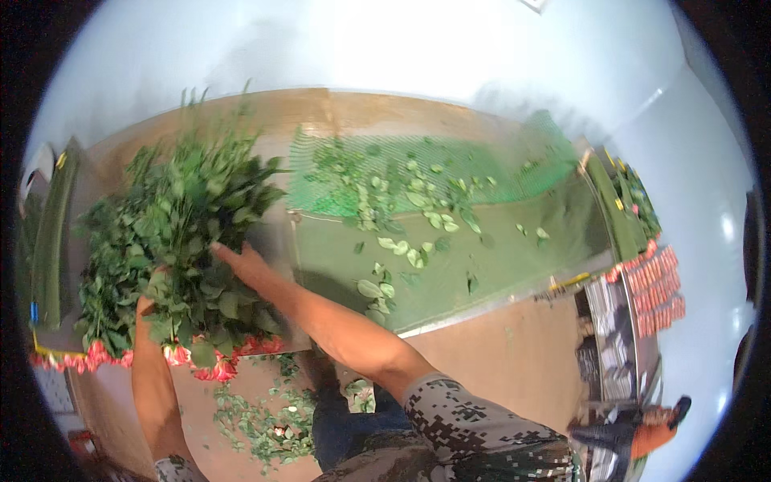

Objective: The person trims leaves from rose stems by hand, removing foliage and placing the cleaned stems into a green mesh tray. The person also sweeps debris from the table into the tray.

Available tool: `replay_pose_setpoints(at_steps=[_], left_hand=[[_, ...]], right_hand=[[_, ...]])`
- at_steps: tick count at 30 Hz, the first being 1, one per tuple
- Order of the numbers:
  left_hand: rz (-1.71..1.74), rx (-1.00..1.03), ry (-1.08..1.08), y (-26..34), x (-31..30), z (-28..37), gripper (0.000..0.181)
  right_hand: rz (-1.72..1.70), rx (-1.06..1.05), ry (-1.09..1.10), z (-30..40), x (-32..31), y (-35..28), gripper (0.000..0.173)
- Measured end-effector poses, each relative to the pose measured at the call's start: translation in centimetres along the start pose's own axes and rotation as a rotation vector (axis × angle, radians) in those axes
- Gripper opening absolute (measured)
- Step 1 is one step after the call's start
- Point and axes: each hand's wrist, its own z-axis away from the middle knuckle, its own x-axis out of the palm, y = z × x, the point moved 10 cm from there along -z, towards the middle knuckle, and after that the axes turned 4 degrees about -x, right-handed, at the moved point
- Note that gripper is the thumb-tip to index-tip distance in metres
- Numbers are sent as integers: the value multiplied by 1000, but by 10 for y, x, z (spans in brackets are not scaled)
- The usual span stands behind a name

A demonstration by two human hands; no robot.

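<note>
A thick bunch of pink-red roses point(193, 199) lies with its leafy stems away from me; its upper stems are blurred. My left hand point(149, 296) grips the bunch from the left, and leaves cover most of its fingers. On the right side, my right hand point(240, 260) presses into the foliage and holds the stems, its fingertips partly hidden. Rose heads point(215, 366) hang over the table's near edge beneath the bunch. More leafy roses point(108, 259) lie to the left of it, beside my left hand.
Loose leaves are scattered on green netting point(385, 175) and a green table cover point(512, 241). Fallen leaves point(265, 422) litter the floor by my legs. At right are a rack with stacked papers point(608, 355), wrapped bundles point(655, 289) and another person point(653, 431).
</note>
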Motion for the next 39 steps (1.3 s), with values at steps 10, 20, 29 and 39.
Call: replay_pose_setpoints(at_steps=[10,20,29,39], left_hand=[[189,-35,754,26,-71,39,54],[449,-12,291,-77,249,137,40],[444,-271,541,-90,391,73,51],[-448,11,740,115,453,104,32]], right_hand=[[-238,146,30,207,-199,52,69],[599,20,1461,531,-701,101,35],[740,-183,1599,497,-868,-9,58],[1103,-345,1197,474,-718,-48,30]])
